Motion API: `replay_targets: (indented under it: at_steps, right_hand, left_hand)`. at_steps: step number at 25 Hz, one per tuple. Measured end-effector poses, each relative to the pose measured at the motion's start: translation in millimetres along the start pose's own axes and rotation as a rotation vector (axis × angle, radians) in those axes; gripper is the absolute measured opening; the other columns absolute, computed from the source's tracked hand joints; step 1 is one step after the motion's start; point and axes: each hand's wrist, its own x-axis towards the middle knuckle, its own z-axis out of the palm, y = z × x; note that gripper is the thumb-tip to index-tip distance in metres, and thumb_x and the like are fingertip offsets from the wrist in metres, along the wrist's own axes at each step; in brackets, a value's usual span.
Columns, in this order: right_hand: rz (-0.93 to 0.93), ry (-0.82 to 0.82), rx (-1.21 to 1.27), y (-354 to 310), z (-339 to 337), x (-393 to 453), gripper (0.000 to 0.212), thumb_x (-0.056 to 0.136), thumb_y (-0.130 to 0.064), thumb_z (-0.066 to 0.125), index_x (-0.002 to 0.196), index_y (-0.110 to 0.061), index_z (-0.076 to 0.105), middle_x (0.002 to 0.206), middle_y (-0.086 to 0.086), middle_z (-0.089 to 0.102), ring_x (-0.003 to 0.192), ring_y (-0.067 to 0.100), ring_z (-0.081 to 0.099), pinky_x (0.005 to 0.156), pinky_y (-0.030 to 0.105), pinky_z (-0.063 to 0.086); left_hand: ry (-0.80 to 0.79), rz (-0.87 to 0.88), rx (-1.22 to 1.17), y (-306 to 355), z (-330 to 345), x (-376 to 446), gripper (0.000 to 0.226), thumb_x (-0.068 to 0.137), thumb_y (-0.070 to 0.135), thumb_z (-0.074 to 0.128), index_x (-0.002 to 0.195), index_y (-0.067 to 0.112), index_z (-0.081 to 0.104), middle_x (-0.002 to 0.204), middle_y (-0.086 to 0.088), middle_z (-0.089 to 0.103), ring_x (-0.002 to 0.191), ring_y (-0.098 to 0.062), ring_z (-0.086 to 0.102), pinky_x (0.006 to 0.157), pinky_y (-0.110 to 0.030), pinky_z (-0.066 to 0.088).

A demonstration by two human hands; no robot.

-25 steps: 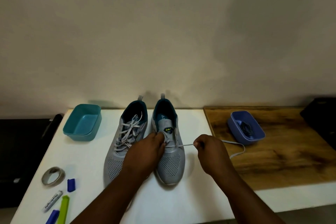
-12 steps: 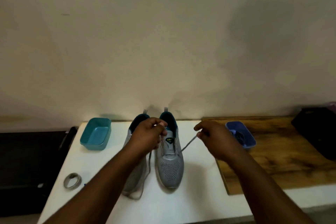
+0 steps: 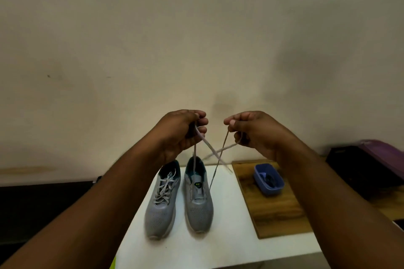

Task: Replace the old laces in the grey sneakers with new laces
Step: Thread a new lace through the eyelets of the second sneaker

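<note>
Below the left hand, the left grey mesh sneaker is laced with its pale grey lace. The left hand's curled fingers grip one end of the light grey flat lace; its strands run down to the lowest eyelets of the right grey mesh sneaker, otherwise unlaced. The right hand pinches the other end. Below the right hand, a blue plastic tub on a wooden board holds dark laces. Most of the job seems left.
</note>
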Motion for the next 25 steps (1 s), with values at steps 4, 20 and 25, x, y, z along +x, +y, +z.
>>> replay_targets:
  at_steps: [4, 20, 25]
  right_hand:
    - [0.032, -0.074, 0.276, -43.2, -2.8, -27.9, 0.025, 0.105, -0.014, 0.052, 0.114, -0.004, 0.072, 0.098, 0.008, 0.074, 0.078, 0.017, 0.065, 0.083, 0.035, 0.056]
    - [-0.447, 0.170, -0.155, -77.7, 24.9, -70.0, 0.021, 0.104, -0.034, 0.057, 0.109, -0.028, 0.076, 0.087, 0.002, 0.072, 0.069, 0.004, 0.060, 0.070, 0.026, 0.056]
    - [-0.651, 0.271, -0.316, -69.6, 36.8, -66.5, 0.020, 0.103, -0.038, 0.057, 0.104, -0.034, 0.077, 0.086, -0.017, 0.070, 0.082, 0.003, 0.064, 0.073, 0.031, 0.056]
  left_hand:
    - [-0.030, 0.053, -0.008, 36.1, 14.2, -30.4, 0.026, 0.104, 0.010, 0.044, 0.115, 0.008, 0.067, 0.102, -0.010, 0.074, 0.080, -0.016, 0.070, 0.073, -0.029, 0.058]
    - [0.093, 0.530, 0.608, 66.5, 20.6, -68.9, 0.025, 0.105, 0.032, 0.053, 0.107, 0.022, 0.075, 0.094, 0.009, 0.072, 0.087, -0.007, 0.067, 0.075, -0.024, 0.054]
    - [0.070, 0.539, 0.495, 63.0, 29.8, -65.0, 0.022, 0.100, 0.029, 0.061, 0.118, 0.024, 0.074, 0.099, 0.018, 0.069, 0.086, 0.008, 0.059, 0.076, -0.017, 0.045]
